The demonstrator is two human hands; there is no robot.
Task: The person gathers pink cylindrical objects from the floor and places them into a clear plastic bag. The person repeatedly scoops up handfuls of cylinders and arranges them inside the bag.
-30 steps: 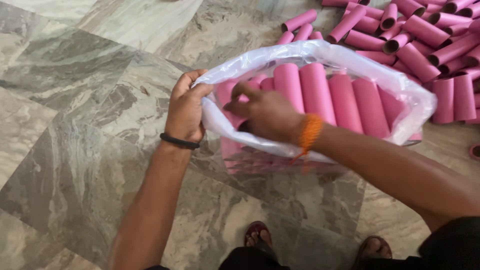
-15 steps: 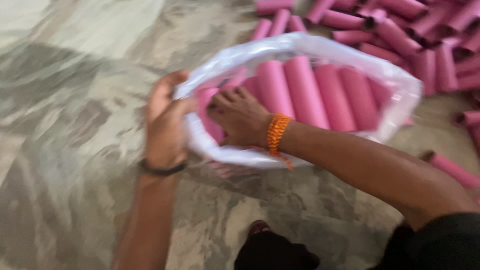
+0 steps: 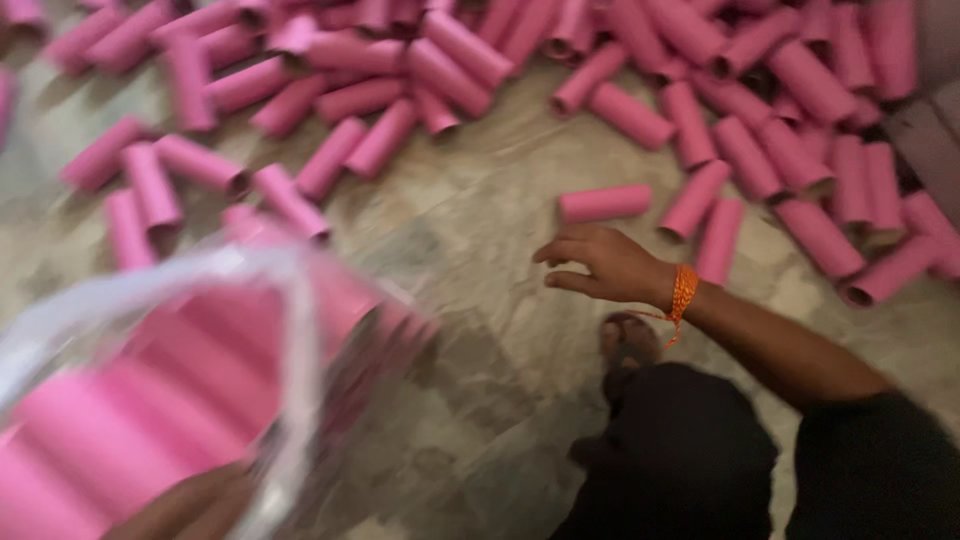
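Near left: left hand point(image 3: 190, 505), at bottom edge, blurred; appears to grip rim of clear plastic bag point(image 3: 290, 330), closure not discernible. Bag packed with pink cardboard tubes point(image 3: 150, 410). Centre: right hand point(image 3: 605, 265) extended over grey marble floor point(image 3: 480, 240), fingers loosely spread, holding nothing, orange thread band point(image 3: 683, 290) at wrist. Nearest loose pink tube point(image 3: 604, 203) lies just beyond fingers. Far and right: scattered tube pile point(image 3: 780, 110).

Matt pink cardboard tubes point(image 3: 604, 202) lie on glossy stone floor point(image 3: 480, 250); clear shiny plastic bag point(image 3: 200, 380).
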